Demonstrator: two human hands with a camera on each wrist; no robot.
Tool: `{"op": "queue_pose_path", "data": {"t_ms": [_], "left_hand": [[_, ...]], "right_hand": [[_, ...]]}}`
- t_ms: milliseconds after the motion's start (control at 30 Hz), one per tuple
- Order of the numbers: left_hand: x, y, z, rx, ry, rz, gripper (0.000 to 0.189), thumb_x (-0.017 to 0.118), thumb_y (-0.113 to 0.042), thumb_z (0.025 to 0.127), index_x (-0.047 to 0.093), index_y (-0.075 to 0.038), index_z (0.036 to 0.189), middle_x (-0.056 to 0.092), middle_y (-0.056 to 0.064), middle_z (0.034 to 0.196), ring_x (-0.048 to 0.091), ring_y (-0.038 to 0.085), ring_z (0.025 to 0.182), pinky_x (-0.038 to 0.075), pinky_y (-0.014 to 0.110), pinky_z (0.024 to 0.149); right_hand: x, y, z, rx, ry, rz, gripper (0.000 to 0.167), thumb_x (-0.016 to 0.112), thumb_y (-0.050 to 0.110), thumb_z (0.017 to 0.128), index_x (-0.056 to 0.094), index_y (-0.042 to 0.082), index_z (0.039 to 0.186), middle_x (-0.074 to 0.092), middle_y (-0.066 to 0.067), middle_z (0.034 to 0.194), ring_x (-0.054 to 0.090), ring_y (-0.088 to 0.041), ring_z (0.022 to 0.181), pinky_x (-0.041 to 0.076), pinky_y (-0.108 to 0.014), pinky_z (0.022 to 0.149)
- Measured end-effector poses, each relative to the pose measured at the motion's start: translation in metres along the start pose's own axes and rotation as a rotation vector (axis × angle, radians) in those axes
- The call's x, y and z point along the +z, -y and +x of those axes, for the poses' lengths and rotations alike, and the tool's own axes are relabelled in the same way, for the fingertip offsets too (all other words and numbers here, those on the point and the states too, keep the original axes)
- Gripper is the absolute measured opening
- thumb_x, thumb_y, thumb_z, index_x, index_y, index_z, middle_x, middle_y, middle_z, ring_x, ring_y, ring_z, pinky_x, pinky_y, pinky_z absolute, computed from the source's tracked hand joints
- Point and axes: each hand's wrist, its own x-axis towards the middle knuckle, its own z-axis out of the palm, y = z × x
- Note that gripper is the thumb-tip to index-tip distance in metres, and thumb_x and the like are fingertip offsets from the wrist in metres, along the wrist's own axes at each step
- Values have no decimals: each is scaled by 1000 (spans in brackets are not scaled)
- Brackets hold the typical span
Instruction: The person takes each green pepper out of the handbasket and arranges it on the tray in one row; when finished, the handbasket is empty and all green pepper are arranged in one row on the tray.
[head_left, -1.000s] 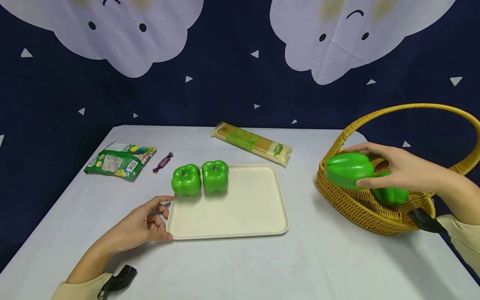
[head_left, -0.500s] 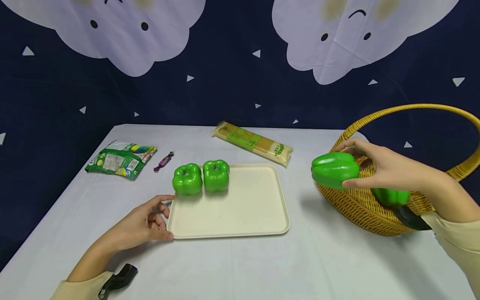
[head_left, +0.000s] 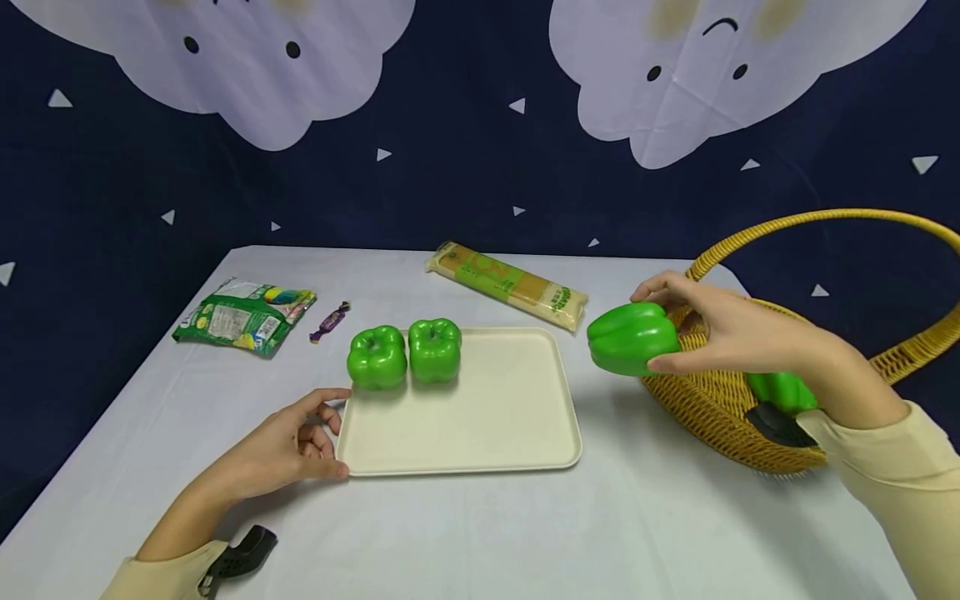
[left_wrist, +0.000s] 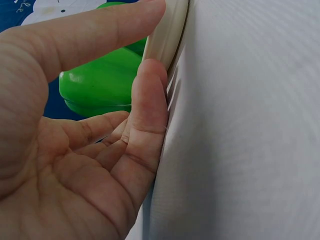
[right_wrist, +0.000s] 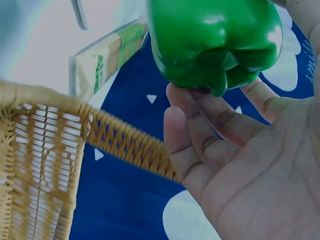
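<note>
In the head view, my right hand holds a glossy green bell pepper sideways between thumb and fingers, in the air left of the wicker basket. The right wrist view shows the pepper's stem end facing the palm. A second green pepper lies in the basket, partly hidden by the right wrist. My left hand touches the left edge of a cream tray with thumb and index fingertips, the other fingers loosely bent. Two more green peppers, one beside the other, stand at the tray's back left.
Behind the tray lies a long pack of noodles. At the back left are a green snack bag and a small purple wrapped candy. The basket's tall handle arches up behind the right arm.
My right hand has carried the pepper left, from over the basket to between basket and tray. The left hand stays at the tray's edge.
</note>
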Motion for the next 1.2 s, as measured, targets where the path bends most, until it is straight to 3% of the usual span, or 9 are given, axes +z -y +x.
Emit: {"op": "queue_pose_path", "data": {"t_ms": [200,433,733,1200], "left_hand": [[0,0,0,-7,1,1,101,95,-10,78,36,2,160,53,17,116,63,11,80,51,23,63],[1,-2,1,-30,-1,-5,102,95,-7,77,35,2,160,53,17,116,62,12,81,51,23,63],[1,-3,1,-37,-2,-14,104,95,-7,77,35,2,161,52,17,116,62,13,82,52,23,64],[1,-2,0,-26,0,-18,102,95,-7,78,35,2,160,52,17,117,63,13,82,52,23,63]], "right_hand": [[6,7,13,-41,30,34,71,93,28,85,53,22,143,68,-1,131,65,-18,113,59,-28,91],[15,12,28,-98,26,15,69,93,33,85,57,26,143,69,4,125,64,-16,113,60,-36,87],[24,19,45,-178,4,-3,69,92,35,85,61,27,146,70,8,124,61,-13,114,52,-36,84],[40,25,80,-223,85,-30,71,90,41,86,61,28,149,68,6,128,60,-16,114,51,-39,87]]}}
